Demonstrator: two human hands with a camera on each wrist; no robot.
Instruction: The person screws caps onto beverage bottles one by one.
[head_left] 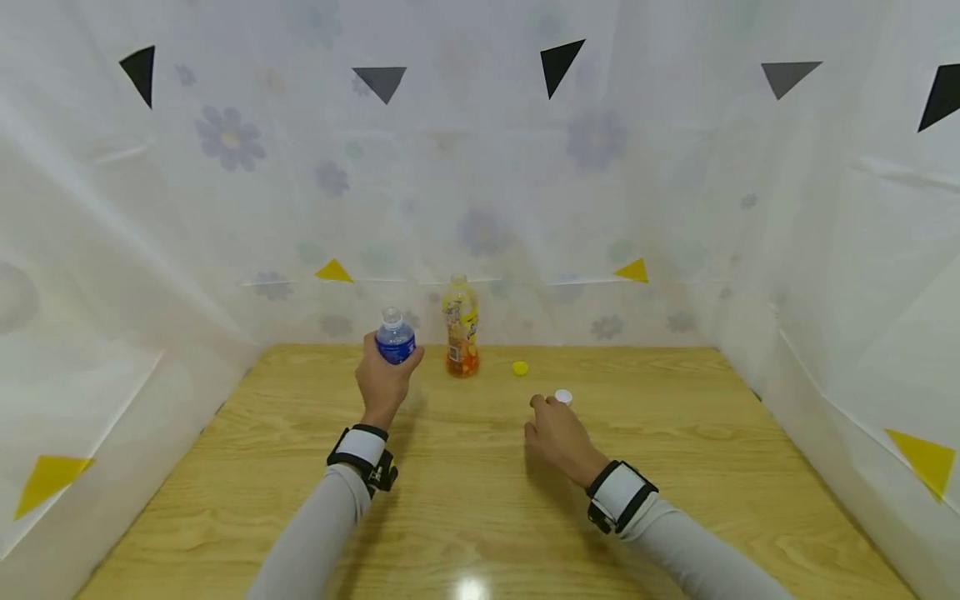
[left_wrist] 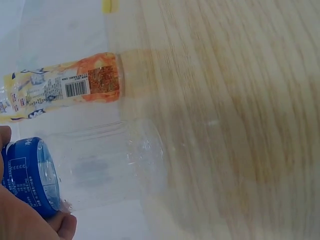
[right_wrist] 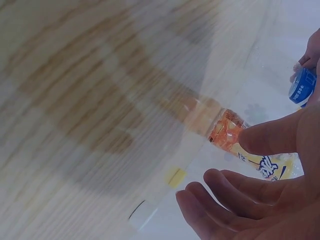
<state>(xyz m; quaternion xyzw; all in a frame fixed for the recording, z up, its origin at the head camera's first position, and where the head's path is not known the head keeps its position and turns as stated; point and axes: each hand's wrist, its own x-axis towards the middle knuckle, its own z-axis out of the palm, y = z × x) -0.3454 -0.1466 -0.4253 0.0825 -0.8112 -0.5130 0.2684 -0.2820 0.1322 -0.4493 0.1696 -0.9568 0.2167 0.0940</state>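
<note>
Two hands at work over the bench (head_left: 465,483). Nearest, our R grip (head_left: 558,435) is spread, thumb well apart from the fingers & nothing between them. Just past the fingertips, not touching per the R wrist view, the white cap (head_left: 563,397) sits on the bench. To take it cleanly, we'd come in from above, thumb & index on opp. sides of the rim, light enough that it doesn't skid. Bit farther off, our L grip (head_left: 381,382) is curled round the blue-labelled bottle (head_left: 396,346), approx. upright, neck bare; can't tell if its base meets the bench. Thin plastic prob. dents, so we'd hold it firm w/o squeezing, neck vertical. Farther back: yellow cap (head_left: 520,367) on the bench, beside the orange-drink bottle (head_left: 461,329), which stands uncapped, clear of both hands. Behind, the floral sheet (head_left: 480,183).
</note>
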